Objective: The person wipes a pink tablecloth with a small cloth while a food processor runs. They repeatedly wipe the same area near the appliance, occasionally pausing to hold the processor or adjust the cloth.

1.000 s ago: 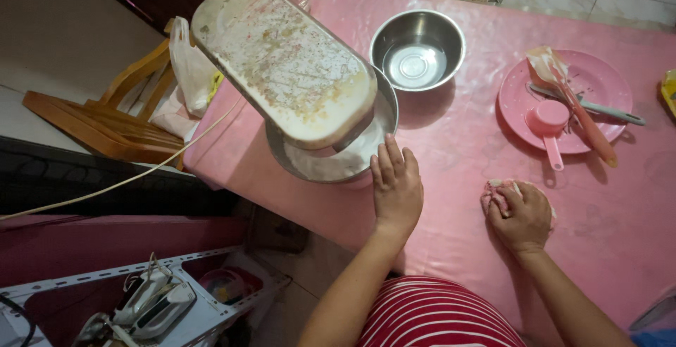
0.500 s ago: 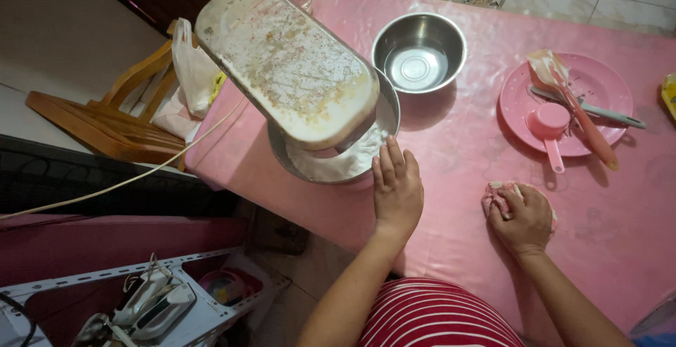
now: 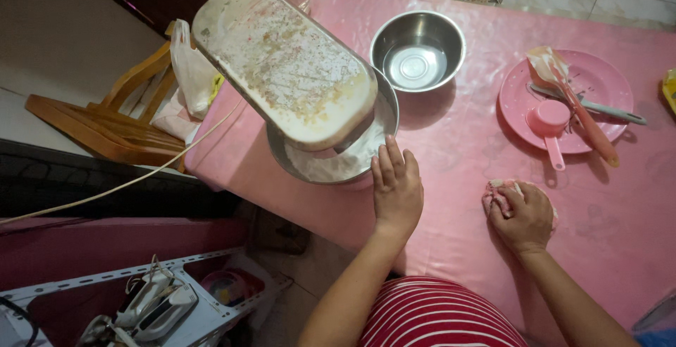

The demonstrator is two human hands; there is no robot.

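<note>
My left hand (image 3: 396, 186) lies flat on the pink tablecloth (image 3: 458, 150), fingers together, fingertips touching the rim of a steel mixing bowl (image 3: 386, 118) that holds white flour or batter (image 3: 338, 164). A stand mixer's soiled white head (image 3: 282, 58) tilts over that bowl and hides most of it. My right hand (image 3: 524, 217) is closed over a pink and white cloth (image 3: 496, 191) pressed on the table.
An empty steel bowl (image 3: 417, 50) stands behind the mixer. A pink plate (image 3: 605, 79) at the right carries a pink spatula (image 3: 584, 118), a pink measuring cup (image 3: 549, 120) and a grey utensil (image 3: 598, 110). A wooden chair (image 3: 105, 118) and a white cord (image 3: 127, 181) are left of the table.
</note>
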